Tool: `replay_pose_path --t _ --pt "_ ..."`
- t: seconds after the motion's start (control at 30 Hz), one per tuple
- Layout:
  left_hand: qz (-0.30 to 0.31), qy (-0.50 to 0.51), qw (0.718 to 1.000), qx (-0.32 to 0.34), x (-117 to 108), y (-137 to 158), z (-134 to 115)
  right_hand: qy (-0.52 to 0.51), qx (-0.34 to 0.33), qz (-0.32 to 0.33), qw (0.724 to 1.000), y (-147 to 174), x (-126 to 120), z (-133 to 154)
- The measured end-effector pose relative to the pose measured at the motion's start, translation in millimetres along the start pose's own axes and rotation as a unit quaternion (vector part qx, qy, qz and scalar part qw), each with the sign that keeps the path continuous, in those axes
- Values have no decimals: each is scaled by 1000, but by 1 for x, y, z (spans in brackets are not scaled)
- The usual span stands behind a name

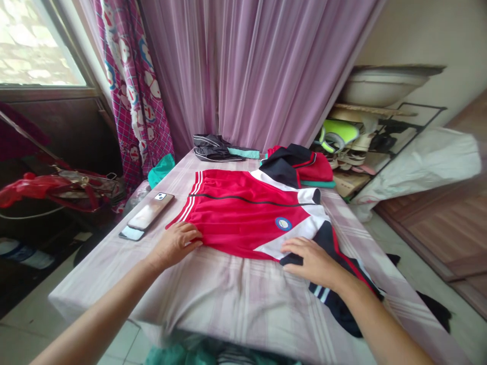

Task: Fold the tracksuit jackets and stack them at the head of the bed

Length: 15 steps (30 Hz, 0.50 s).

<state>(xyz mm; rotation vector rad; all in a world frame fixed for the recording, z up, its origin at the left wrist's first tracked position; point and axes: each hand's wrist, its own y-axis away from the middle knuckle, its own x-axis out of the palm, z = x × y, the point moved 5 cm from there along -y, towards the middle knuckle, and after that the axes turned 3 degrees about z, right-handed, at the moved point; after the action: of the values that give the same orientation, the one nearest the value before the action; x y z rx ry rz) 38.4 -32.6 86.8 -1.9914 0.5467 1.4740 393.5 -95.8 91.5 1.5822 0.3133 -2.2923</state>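
Observation:
A red zip-up tracksuit jacket (232,218) with white panels, navy sleeves and a round blue-and-white badge lies front up across the table. Its striped waistband is to my left and its collar to my right. My left hand (177,244) touches the lower corner by the waistband, with thumb and fingers slightly apart. Over the near shoulder, where white meets navy, rests my right hand (310,258), its fingers stretched and thumb apart. The near sleeve (340,309) runs out to the right, partly hidden under my right forearm. The far sleeve is bent back across the jacket's top.
Two phones (152,212) lie overlapping at the table's left. Dark folded clothing (213,147) and a red-and-teal clothes pile (319,170) sit at the back. A pale checked cloth (213,299) covers the table. To the right stands a shoe rack (409,114) with a basin (384,86) on top.

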Motion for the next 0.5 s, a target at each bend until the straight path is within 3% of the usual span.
replay_pose_path --t 0.1,0.3,0.5 --pt "9 -35 999 8 6 4 -1 60 -16 -6 998 -4 4 15" --pt "-2 -90 996 12 0 13 1 109 -44 -132 984 8 -18 18" --pt "10 -105 994 11 4 31 -5 94 -54 -35 993 26 14 24"
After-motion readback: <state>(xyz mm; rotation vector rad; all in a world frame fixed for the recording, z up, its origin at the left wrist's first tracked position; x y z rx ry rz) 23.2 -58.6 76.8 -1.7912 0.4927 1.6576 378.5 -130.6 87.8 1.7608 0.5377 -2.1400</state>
